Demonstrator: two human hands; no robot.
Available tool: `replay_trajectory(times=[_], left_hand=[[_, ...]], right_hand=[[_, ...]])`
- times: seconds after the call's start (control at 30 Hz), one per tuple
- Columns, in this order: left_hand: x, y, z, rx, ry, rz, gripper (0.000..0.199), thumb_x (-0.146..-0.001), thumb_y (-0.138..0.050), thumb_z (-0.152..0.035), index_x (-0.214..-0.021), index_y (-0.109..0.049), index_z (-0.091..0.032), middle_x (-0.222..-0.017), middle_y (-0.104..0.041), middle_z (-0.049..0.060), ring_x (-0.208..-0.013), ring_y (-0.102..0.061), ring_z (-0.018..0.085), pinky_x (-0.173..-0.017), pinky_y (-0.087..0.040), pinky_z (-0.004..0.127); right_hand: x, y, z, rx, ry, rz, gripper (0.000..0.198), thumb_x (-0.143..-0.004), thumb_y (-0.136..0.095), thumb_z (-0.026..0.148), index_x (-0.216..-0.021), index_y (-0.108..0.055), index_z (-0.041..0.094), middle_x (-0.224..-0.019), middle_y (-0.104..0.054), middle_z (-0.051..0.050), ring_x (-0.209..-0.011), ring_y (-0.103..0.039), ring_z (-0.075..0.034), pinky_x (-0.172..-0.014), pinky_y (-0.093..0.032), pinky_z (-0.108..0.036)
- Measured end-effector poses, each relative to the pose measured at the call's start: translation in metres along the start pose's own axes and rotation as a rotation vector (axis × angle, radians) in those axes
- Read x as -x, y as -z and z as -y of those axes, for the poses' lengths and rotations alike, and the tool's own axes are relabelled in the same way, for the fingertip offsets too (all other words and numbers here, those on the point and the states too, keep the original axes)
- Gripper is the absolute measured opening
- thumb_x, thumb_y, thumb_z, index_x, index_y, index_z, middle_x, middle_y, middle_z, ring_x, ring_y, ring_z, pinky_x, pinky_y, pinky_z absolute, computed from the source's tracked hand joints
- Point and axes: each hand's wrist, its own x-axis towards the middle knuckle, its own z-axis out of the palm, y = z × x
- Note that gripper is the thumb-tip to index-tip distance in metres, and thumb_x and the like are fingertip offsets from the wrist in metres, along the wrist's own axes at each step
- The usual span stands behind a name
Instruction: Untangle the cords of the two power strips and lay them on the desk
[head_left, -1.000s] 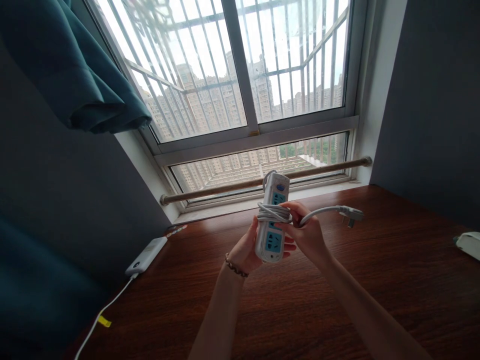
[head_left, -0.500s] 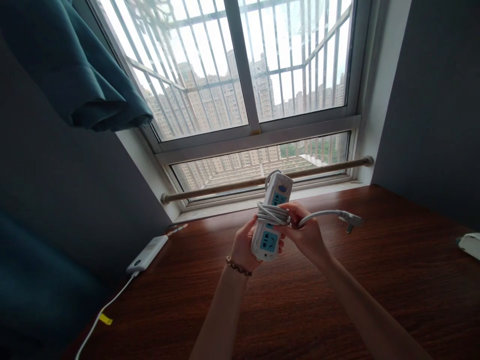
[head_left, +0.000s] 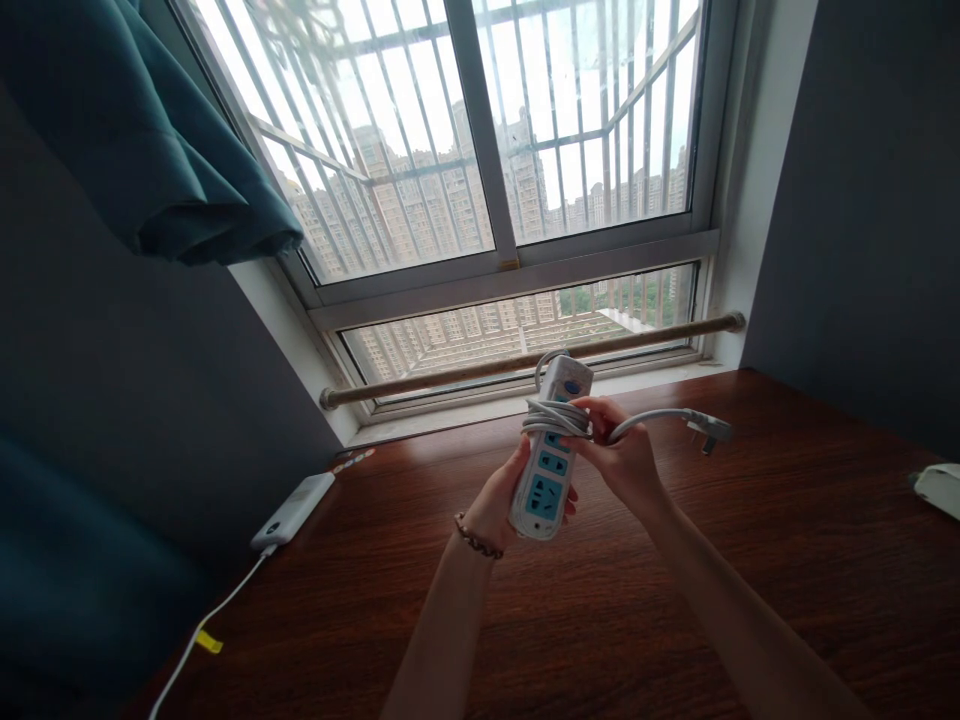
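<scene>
A white power strip [head_left: 544, 490] with blue sockets is held tilted above the wooden surface. My left hand [head_left: 501, 497], with a dark beaded bracelet on its wrist, wraps round the strip's lower half from the left and below. Several turns of grey-white cord [head_left: 556, 418] circle the strip's upper part. At the right of these turns, my right hand [head_left: 622, 458] is closed on the cord, thumb and fingers pinching it. The cord's free end leads out to the right to a plug [head_left: 709, 430]. Another loop of cord shows behind the strip's top.
A brown wooden tabletop [head_left: 360, 600] spreads below. On its left lies a white power bank [head_left: 294, 512] with a white cable [head_left: 214, 610]. Behind are a horizontal rod [head_left: 450, 377] and a barred window. A blue curtain [head_left: 187, 170] hangs upper left; a pale object [head_left: 939, 490] lies far right.
Both hands and the power strip have shifted slightly right and down. The cord turns sit higher along the strip, showing more of the sockets below them. The plug has moved a little right.
</scene>
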Motion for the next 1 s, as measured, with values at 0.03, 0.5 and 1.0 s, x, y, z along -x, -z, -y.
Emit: replay_trajectory(times=[0.03, 0.5, 1.0], left_hand=[[0.0, 0.0, 0.0, -0.003, 0.006, 0.006, 0.063, -0.086, -0.031, -0.058, -0.094, -0.062, -0.004, -0.078, -0.066, 0.016, -0.063, -0.064, 0.02, -0.059, -0.047, 0.028], [-0.004, 0.008, -0.001, 0.161, -0.094, 0.323, 0.047, -0.076, -0.054, -0.039, -0.108, -0.059, -0.004, -0.102, -0.064, 0.019, -0.095, -0.06, 0.029, -0.091, -0.035, 0.04], [-0.011, 0.031, -0.038, 0.1, -0.08, 0.133, 0.069, -0.077, -0.044, -0.066, -0.097, -0.061, -0.002, -0.079, -0.063, 0.015, -0.067, -0.059, 0.017, -0.064, -0.043, 0.027]], right_hand=[[-0.001, 0.001, -0.001, -0.013, -0.009, 0.003, 0.031, -0.063, -0.074, 0.017, -0.091, -0.06, 0.019, -0.061, -0.035, 0.005, -0.055, -0.031, -0.009, -0.047, -0.026, -0.021], [-0.005, -0.006, 0.016, -0.101, -0.043, 0.106, 0.032, -0.059, -0.075, 0.019, -0.089, -0.062, 0.018, -0.064, -0.047, 0.003, -0.058, -0.041, -0.01, -0.051, -0.033, -0.022], [-0.049, -0.034, -0.016, -0.201, -0.044, 0.17, 0.038, -0.052, -0.079, 0.02, -0.086, -0.063, 0.017, -0.066, -0.052, 0.002, -0.056, -0.041, -0.009, -0.047, -0.034, -0.02]])
